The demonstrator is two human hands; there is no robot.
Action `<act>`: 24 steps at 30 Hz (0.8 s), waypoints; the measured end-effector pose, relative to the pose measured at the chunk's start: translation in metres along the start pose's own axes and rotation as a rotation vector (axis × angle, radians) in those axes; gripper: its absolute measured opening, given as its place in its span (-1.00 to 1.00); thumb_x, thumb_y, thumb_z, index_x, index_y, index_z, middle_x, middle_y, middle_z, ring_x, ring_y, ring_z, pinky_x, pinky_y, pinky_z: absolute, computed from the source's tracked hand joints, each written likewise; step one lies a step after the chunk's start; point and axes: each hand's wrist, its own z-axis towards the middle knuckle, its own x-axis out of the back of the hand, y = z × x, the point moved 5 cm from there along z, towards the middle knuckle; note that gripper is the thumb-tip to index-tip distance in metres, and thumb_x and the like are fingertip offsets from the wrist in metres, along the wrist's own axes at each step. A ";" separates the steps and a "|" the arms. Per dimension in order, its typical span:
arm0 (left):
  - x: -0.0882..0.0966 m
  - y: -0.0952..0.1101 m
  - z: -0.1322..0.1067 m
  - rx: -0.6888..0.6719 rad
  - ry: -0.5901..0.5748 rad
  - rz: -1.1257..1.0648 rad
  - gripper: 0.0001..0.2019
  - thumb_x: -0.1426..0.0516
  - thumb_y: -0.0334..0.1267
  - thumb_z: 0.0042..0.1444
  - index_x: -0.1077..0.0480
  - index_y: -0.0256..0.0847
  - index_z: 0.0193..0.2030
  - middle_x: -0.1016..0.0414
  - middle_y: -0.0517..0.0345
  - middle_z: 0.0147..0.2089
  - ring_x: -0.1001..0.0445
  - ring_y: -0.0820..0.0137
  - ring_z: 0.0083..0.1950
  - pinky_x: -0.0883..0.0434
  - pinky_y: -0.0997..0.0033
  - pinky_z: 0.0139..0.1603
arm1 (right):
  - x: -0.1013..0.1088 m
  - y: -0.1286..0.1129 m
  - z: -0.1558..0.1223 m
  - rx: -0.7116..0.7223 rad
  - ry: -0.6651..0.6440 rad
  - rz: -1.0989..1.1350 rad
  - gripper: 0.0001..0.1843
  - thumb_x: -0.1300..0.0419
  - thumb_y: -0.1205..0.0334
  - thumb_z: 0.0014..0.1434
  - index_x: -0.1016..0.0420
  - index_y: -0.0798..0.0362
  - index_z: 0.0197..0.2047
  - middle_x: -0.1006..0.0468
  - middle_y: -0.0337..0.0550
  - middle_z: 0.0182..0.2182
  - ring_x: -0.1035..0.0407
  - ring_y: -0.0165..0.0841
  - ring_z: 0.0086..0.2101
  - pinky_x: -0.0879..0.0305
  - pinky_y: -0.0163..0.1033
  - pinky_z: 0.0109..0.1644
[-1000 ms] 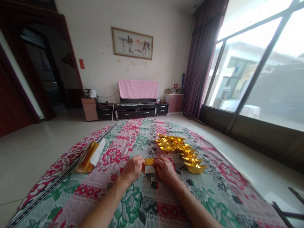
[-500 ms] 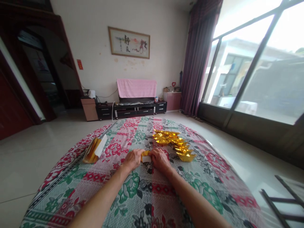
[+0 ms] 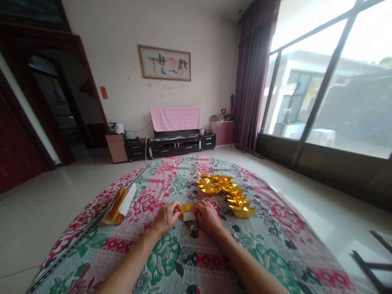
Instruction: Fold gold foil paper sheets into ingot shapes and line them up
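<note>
A partly folded sheet of gold foil paper (image 3: 188,208) lies between my hands, gold along its far side and white on the near part. My left hand (image 3: 168,216) pinches its left end with closed fingers. At the right end, my right hand (image 3: 208,215) grips it with bent fingers. To the right, several folded gold paper ingots (image 3: 241,210) are set out in overlapping rows. A stack of gold paper sheets (image 3: 118,206), with a white side showing, rests on the left part of the table.
A flowered cloth (image 3: 165,255) covers the round table. Beyond it stand a low black cabinet (image 3: 174,149) and a pink towel (image 3: 176,119) draped over something above it. A dark metal frame (image 3: 370,265) stands on the floor at right.
My left hand has shifted slightly left, so more of the gold strip shows between my hands. The whole view has tilted up a little, lowering everything in the picture.
</note>
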 end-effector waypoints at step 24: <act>0.004 0.011 -0.004 -0.333 -0.121 -0.009 -0.77 0.02 -0.34 0.17 -0.47 -0.18 -0.23 -0.45 0.11 -0.12 -0.38 0.43 -0.11 -0.32 0.43 -0.02 | 0.015 0.004 0.003 0.123 -0.230 0.214 -0.72 -0.07 0.52 -0.10 -0.46 0.04 -0.33 -0.46 -0.16 -0.16 -0.35 -0.38 -0.16 -0.25 -0.27 -0.05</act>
